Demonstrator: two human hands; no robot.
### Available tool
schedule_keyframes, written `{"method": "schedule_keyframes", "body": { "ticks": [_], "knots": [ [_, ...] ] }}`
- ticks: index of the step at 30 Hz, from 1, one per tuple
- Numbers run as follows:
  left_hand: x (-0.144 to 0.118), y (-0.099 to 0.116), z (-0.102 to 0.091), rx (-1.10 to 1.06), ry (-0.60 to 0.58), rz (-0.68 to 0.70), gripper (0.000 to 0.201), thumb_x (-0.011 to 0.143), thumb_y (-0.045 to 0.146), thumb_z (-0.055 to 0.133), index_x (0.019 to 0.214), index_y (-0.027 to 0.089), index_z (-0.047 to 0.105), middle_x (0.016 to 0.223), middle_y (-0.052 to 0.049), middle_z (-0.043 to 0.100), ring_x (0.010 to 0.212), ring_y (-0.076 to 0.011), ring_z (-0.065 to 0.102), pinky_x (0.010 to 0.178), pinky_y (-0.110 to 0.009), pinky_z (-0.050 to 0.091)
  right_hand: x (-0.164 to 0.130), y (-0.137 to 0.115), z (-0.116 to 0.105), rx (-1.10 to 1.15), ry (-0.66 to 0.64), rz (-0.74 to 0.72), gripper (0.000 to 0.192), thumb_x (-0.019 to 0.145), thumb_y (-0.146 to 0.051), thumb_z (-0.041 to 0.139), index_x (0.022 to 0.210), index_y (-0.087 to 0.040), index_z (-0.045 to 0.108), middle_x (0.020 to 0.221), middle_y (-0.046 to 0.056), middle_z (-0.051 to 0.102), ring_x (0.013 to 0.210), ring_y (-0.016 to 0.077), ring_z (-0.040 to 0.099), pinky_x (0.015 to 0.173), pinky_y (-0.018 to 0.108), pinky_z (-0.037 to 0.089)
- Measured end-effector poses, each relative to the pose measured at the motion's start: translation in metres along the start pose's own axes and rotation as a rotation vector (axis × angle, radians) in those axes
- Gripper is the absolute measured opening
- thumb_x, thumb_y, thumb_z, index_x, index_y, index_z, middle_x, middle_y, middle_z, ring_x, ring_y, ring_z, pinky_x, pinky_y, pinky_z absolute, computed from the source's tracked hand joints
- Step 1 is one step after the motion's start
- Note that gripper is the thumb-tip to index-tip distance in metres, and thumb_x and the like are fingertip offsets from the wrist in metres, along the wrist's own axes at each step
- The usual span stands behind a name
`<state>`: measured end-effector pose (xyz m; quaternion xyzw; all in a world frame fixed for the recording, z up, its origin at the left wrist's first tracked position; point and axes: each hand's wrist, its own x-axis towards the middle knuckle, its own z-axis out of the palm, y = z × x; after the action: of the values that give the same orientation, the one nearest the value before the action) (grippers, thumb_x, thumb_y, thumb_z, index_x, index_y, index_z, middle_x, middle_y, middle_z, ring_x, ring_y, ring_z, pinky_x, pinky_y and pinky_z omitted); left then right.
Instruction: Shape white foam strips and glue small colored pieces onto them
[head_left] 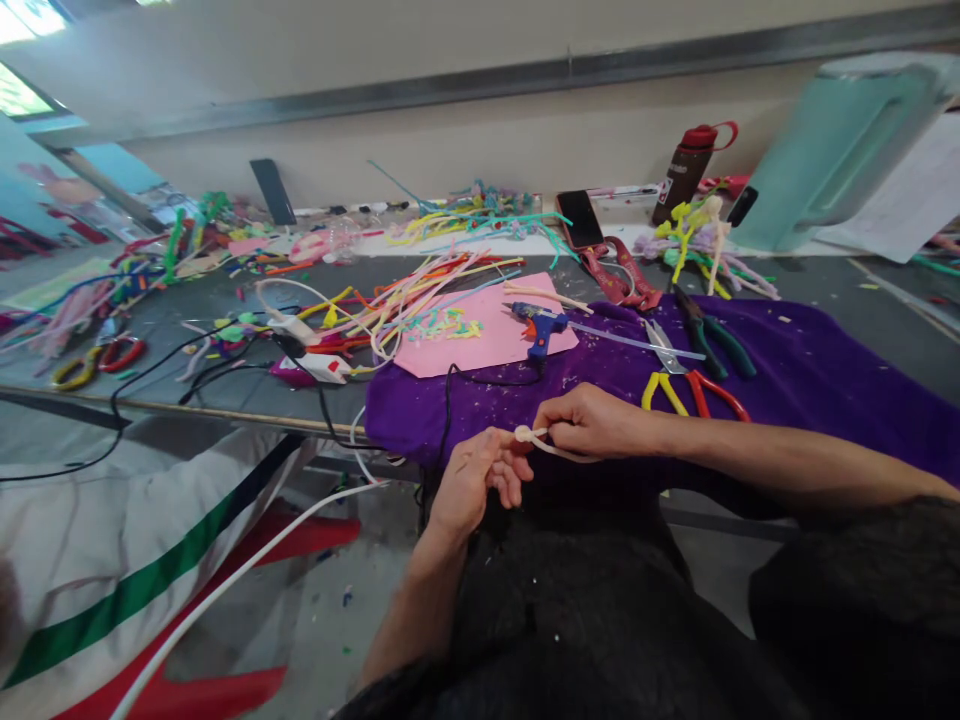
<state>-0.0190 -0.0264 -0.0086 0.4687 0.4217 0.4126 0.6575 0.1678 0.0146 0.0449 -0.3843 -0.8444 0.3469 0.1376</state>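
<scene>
Both hands meet in front of the table edge, over my dark lap. My left hand pinches the coiled end of a cream pipe cleaner. My right hand grips the same pipe cleaner just to the right, with its tail curving under the fingers. Behind the hands a purple cloth covers the table. On it lie a pink sheet, a blue glue gun, scissors with yellow and red handles and green-handled pliers.
Loose coloured pipe cleaners are strewn over the grey table. A white power strip with black cables sits at left. A phone, a dark bottle with red cap and a teal jug stand at the back. A striped cloth lies lower left.
</scene>
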Motion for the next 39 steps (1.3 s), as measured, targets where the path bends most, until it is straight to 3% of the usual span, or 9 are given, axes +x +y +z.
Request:
{"method": "schedule_keyframes", "body": {
  "ticks": [5,10,21,29,34,39],
  "knots": [
    [0.002,-0.003,0.011,-0.011,0.143,0.087,0.031,0.065,0.031,0.069,0.088,0.014,0.058,0.067,-0.001,0.063,0.043,-0.0074,0.053,0.038,-0.017,0.04,0.002,0.002,0.003,0.04,0.047,0.029,0.027,0.07,-0.01,0.044,0.08,-0.014,0.068,0.056,-0.002,0.057,0.049,0.0072,0.044,0.05,0.017,0.031],
    [0.008,-0.004,0.02,-0.033,0.213,0.144,0.025,0.067,0.03,0.068,0.084,0.014,0.059,0.058,0.003,0.059,0.04,-0.0059,0.05,0.038,-0.017,0.04,0.002,0.003,0.007,0.004,0.071,0.019,0.025,0.073,-0.013,0.045,0.08,-0.014,0.069,0.056,-0.002,0.058,0.048,0.007,0.044,0.049,0.018,0.03],
    [0.012,-0.006,0.017,-0.125,0.211,0.139,0.018,0.07,0.028,0.065,0.079,0.013,0.06,0.058,0.002,0.059,0.038,-0.0047,0.046,0.035,-0.016,0.035,0.001,0.0,0.006,-0.03,0.038,-0.039,0.026,0.076,-0.011,0.042,0.084,-0.013,0.067,0.063,0.0,0.061,0.054,0.0088,0.049,0.053,0.019,0.033],
    [0.013,-0.005,0.016,-0.24,0.229,0.096,0.019,0.071,0.029,0.064,0.07,0.013,0.056,0.052,0.005,0.052,0.032,-0.002,0.039,0.03,-0.013,0.028,-0.001,0.001,0.005,0.02,-0.055,-0.162,0.024,0.083,-0.014,0.04,0.093,-0.012,0.062,0.06,-0.001,0.057,0.054,0.0087,0.051,0.054,0.018,0.036],
    [0.013,-0.004,0.018,-0.235,0.253,0.103,0.02,0.07,0.03,0.065,0.069,0.013,0.054,0.051,0.005,0.053,0.031,-0.0026,0.039,0.03,-0.014,0.028,-0.003,0.0,0.005,0.107,-0.118,-0.119,0.023,0.086,-0.019,0.039,0.083,-0.012,0.061,0.055,-0.002,0.057,0.047,0.0066,0.049,0.05,0.016,0.036],
    [0.011,0.004,0.009,-0.175,0.308,0.138,0.021,0.074,0.033,0.061,0.07,0.014,0.053,0.052,0.003,0.057,0.036,-0.0047,0.044,0.035,-0.015,0.033,-0.001,0.008,-0.002,0.244,-0.271,-0.066,0.02,0.083,-0.025,0.046,0.079,-0.013,0.061,0.054,-0.002,0.057,0.043,0.0063,0.049,0.043,0.015,0.036]
  ]
}}
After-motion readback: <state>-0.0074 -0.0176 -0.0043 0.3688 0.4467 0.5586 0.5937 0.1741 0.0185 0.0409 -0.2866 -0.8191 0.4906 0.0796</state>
